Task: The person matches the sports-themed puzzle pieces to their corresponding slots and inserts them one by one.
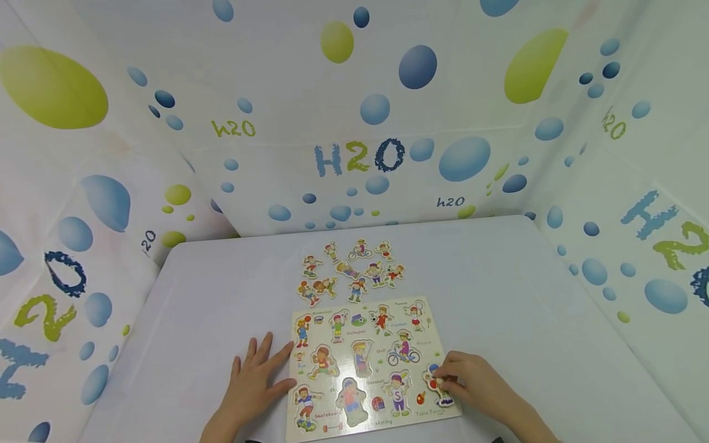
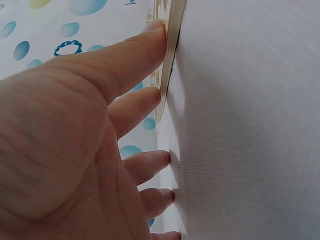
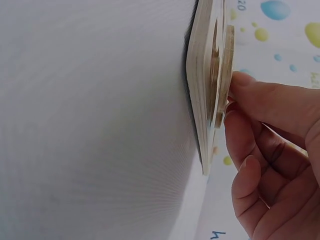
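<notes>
A wooden puzzle board [image 1: 376, 351] printed with sports figures lies flat on the table. At its lower right, my right hand [image 1: 479, 383] pinches a flat wooden figure piece [image 1: 444, 397] with thumb and forefinger, over the Table Tennis spot. From the right wrist view, the piece [image 3: 226, 75] stands a little proud of the board's face; whether it touches the recess I cannot tell. My left hand [image 1: 255, 380] lies spread at the board's left edge. In the left wrist view its thumb and forefinger touch the board's side [image 2: 172, 45], and the other fingertips rest on the tablecloth.
Several loose figure pieces lie beyond the board's far edge, among them a cyclist piece [image 1: 360, 250] and a skateboarder piece [image 1: 311, 266]. A white cloth [image 1: 221, 295] covers the table. Printed curtains [image 1: 332, 123] hang behind it and at both sides.
</notes>
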### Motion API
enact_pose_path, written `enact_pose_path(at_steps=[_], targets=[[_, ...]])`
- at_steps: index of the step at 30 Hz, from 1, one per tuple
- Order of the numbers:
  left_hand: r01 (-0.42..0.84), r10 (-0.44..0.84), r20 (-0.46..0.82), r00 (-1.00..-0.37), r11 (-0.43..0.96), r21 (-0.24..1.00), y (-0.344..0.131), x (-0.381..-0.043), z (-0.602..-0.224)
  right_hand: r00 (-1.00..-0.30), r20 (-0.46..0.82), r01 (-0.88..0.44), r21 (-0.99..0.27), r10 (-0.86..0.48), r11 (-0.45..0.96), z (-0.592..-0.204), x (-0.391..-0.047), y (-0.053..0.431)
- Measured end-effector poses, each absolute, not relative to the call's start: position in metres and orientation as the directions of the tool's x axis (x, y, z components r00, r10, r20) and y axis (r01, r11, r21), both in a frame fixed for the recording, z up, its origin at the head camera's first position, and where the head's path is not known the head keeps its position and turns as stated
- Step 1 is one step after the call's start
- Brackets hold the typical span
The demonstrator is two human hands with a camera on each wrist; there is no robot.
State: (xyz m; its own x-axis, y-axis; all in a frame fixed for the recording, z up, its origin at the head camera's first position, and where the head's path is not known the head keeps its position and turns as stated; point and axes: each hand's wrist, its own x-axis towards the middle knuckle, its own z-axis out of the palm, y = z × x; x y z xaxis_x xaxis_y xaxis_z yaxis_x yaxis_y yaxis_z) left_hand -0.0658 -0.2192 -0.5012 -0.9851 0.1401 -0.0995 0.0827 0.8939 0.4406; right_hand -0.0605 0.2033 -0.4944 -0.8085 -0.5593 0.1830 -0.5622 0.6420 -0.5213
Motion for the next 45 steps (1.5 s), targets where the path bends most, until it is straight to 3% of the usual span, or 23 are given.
enact_pose_path(at_steps=[26,45], targets=[[0.074,0.140,-0.126,-0.982,0.902,0.425,-0.2177,-0.0672,-0.4994,-0.807,0.173,-0.566,-0.501,-0.564,0.655,-0.5001,-0.0629,0.1997],[0.077,0.138,-0.112,-0.984,0.898,0.433,-0.2192,-0.0666,-0.5027,-0.859,0.019,-0.410,-0.626,-0.512,0.663,-0.4976,-0.0655,0.2007]])
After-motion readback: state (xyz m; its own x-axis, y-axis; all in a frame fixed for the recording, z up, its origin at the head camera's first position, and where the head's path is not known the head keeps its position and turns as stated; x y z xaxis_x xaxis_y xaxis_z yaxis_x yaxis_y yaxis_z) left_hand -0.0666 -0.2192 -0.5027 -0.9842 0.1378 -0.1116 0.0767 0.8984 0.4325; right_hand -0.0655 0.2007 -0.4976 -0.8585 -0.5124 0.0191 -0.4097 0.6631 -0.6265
